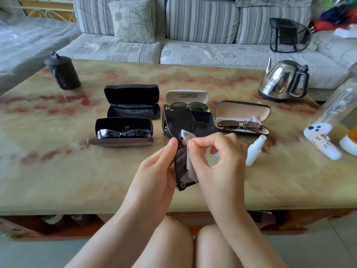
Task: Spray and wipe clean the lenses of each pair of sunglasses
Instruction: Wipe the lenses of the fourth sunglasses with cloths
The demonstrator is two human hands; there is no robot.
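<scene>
Where the left hand (158, 167) curls round the black sunglasses (180, 161) at centre frame, above the near table (58, 171) edge, its fingers hide the frame's left side. The glasses stand on end, with a dark lens and a gold letter at the lower corner. Much of the lens is covered by the grey cloth (190, 171), which the right hand (218, 161) pinches against it. Just right sits a white spray bottle (255, 151). At far right, a clear bottle (336, 105) is cut off.
</scene>
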